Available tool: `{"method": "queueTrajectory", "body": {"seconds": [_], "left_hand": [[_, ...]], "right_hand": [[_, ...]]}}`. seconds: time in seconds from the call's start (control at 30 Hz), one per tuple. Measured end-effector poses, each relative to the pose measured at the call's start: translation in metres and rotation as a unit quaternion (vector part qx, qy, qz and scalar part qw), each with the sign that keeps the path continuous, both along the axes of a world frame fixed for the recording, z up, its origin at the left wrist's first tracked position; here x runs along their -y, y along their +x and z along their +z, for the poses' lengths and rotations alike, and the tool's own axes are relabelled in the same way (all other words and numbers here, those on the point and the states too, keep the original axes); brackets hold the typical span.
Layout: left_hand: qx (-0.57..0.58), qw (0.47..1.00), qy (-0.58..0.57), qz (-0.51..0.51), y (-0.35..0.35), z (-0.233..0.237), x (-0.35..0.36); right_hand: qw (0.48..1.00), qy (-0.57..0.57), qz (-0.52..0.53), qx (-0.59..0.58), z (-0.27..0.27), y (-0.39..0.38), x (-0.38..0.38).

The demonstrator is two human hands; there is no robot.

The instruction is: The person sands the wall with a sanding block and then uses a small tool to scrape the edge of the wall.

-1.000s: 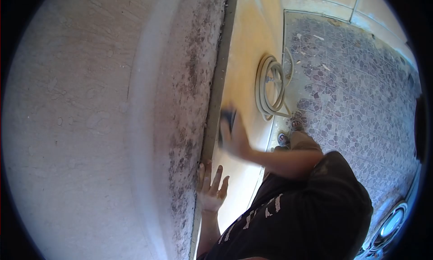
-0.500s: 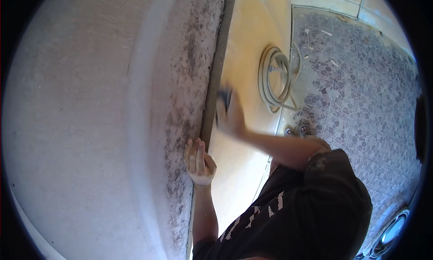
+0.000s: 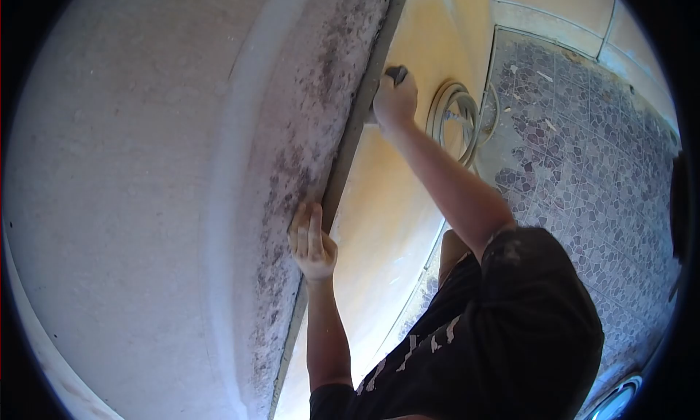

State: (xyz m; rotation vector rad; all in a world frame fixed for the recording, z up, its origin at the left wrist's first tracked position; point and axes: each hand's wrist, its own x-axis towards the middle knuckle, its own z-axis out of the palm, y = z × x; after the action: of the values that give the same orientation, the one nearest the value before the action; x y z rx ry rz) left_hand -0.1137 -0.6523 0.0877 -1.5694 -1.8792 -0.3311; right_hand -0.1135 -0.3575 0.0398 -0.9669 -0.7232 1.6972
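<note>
My right hand (image 3: 396, 101) is wrapped round a dark-handled tool (image 3: 397, 73) at the grey edge strip (image 3: 355, 139) between the stained pale surface (image 3: 292, 150) and the yellow wall (image 3: 430, 26). Most of the tool is hidden by the fingers. Lower down, my left hand (image 3: 313, 243) rests on the stained surface beside the same strip, its fingers extended and nothing seen in it.
A coiled pale hose (image 3: 475, 121) lies right of my right hand, by the yellow wall. Stone-patterned floor tiles (image 3: 583, 172) spread over the right side, with small light scraps on them. A round object (image 3: 616, 402) shows at the lower right.
My right hand has moved up along the strip with the tool, farther from my left hand. My left hand stays on the surface near the edge. The whole view has shifted slightly.
</note>
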Motion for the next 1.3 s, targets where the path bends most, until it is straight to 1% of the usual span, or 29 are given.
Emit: {"method": "queueTrajectory", "body": {"seconds": [0.03,0.1,0.13,0.17,0.2,0.23,0.3,0.37,0.4,0.47,0.5,0.53,0.57,0.6,0.63,0.7,0.77,0.83,0.87,0.93,0.97,1.0,1.03,1.1,1.13,1.17,1.2,1.23,1.3], "left_hand": [[0.002,1.000,-0.002,0.005,0.002,0.001,0.006],[0.012,1.000,0.002,0.009,0.000,0.000,0.000],[0.007,1.000,0.004,0.006,-0.001,-0.001,0.000],[0.005,1.000,0.010,0.000,-0.001,-0.001,-0.001],[0.008,1.000,0.009,-0.002,0.000,0.000,-0.001],[0.011,1.000,0.005,-0.002,-0.001,0.001,0.002],[0.007,1.000,0.006,-0.006,-0.002,0.000,0.007],[0.008,1.000,0.006,-0.003,-0.003,-0.002,0.005],[0.009,1.000,0.019,0.009,-0.003,-0.002,-0.001],[0.012,0.999,0.035,0.013,-0.001,-0.003,-0.005],[0.006,0.999,0.034,0.005,-0.003,-0.004,-0.004],[0.000,1.000,0.030,0.003,-0.002,-0.004,-0.002],[-0.003,0.999,0.034,0.003,-0.002,-0.003,-0.003],[0.006,0.999,0.032,0.003,0.000,-0.003,-0.001],[0.015,1.000,0.026,0.001,-0.001,-0.002,0.001],[0.019,0.999,0.027,0.005,-0.002,-0.005,0.005],[0.025,0.999,0.034,0.018,-0.003,-0.007,0.004],[0.004,0.999,0.029,0.031,0.002,-0.003,-0.002],[-0.004,0.999,0.025,0.030,0.000,-0.004,-0.001],[-0.004,0.999,0.028,0.022,-0.001,-0.004,-0.001],[-0.007,1.000,0.023,0.015,-0.003,-0.003,0.000],[-0.005,1.000,0.020,0.017,-0.002,-0.004,0.001],[-0.005,1.000,0.020,0.013,-0.001,-0.006,0.002],[0.011,0.999,0.027,0.016,-0.004,-0.008,0.006],[0.009,1.000,0.024,0.015,-0.005,-0.008,0.004],[0.009,0.999,0.027,0.018,-0.003,-0.007,0.003],[0.010,0.999,0.029,0.020,-0.003,-0.005,0.003],[0.012,0.999,0.023,0.020,-0.002,-0.004,0.005],[0.009,1.000,0.022,0.019,-0.002,-0.003,0.000]], "right_hand": [[1.000,-0.002,0.005,0.002,-0.006,-0.001,0.016],[0.990,0.104,-0.034,0.088,-0.012,0.004,0.064],[0.984,0.140,-0.023,0.111,-0.016,0.013,0.110],[0.978,0.198,0.015,0.059,-0.034,0.018,0.150],[0.976,0.208,-0.017,0.056,-0.024,0.028,0.180],[0.977,0.207,-0.021,0.054,-0.025,0.025,0.171],[0.987,0.140,0.032,0.077,-0.026,0.019,0.114],[0.998,0.026,0.049,0.024,-0.019,0.003,0.011],[0.998,0.022,0.050,0.026,-0.023,-0.004,-0.002],[0.985,0.122,-0.040,0.112,-0.034,-0.014,-0.020],[0.981,0.151,-0.018,0.118,-0.035,-0.008,0.023],[0.973,0.192,-0.033,0.121,-0.035,-0.001,0.076],[0.978,0.200,0.050,0.043,-0.039,0.015,0.127],[0.962,0.258,0.017,0.087,-0.046,0.024,0.173],[0.968,0.231,0.065,0.078,-0.042,0.036,0.180],[0.963,0.247,0.028,0.106,-0.044,0.022,0.115],[0.992,0.069,0.056,0.090,-0.050,-0.012,0.018],[0.994,0.049,0.096,-0.014,-0.035,-0.005,-0.045],[0.994,0.052,0.098,-0.007,-0.038,-0.004,-0.028],[0.983,0.138,0.022,0.122,-0.040,-0.003,0.048],[0.969,0.215,0.004,0.124,-0.037,0.011,0.098],[0.963,0.244,0.016,0.112,-0.045,0.022,0.139],[0.957,0.272,0.027,0.101,-0.053,0.026,0.160],[0.956,0.280,0.077,0.034,-0.057,0.027,0.109],[0.981,0.162,0.096,0.047,-0.028,0.028,0.059],[0.989,0.088,0.057,0.107,-0.036,0.004,0.001],[0.990,-0.019,0.137,0.026,0.004,0.024,-0.039],[0.990,-0.025,0.138,0.027,-0.004,0.016,-0.044],[0.982,0.103,0.037,0.155,-0.028,-0.002,-0.049]]}}
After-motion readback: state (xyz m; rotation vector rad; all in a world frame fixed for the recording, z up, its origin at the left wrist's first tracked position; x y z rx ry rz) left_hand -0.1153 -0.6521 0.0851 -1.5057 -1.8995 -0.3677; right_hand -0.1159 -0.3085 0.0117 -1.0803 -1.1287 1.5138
